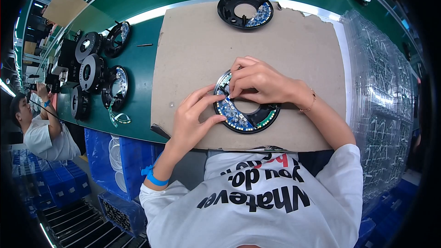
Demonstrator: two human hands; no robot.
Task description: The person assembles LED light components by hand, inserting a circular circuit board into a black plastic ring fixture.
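Black ring-shaped housing (262, 115): one, lying open side up on your brown cardboard sheet (183, 64), near the edge closest to you; fitted with a blue circuit board (233, 114) at lower left and a green LED strip (265, 122) round the rim. Left hand (189, 114): thumb and forefinger apart, at the housing's left side. Right hand (259, 81): thumb and fingertips drawn together over the board's upper end; whether you pinch a part there, cannot tell. Hazards, as judged: housing may slide or tip if you press hard, since your left hand seems to steady one side only; small components may bend or break loose if your fingertips slip across the board; strip may peel if a finger drags along the rim; thin bracelet (312, 101) may snag if your right wrist drops.
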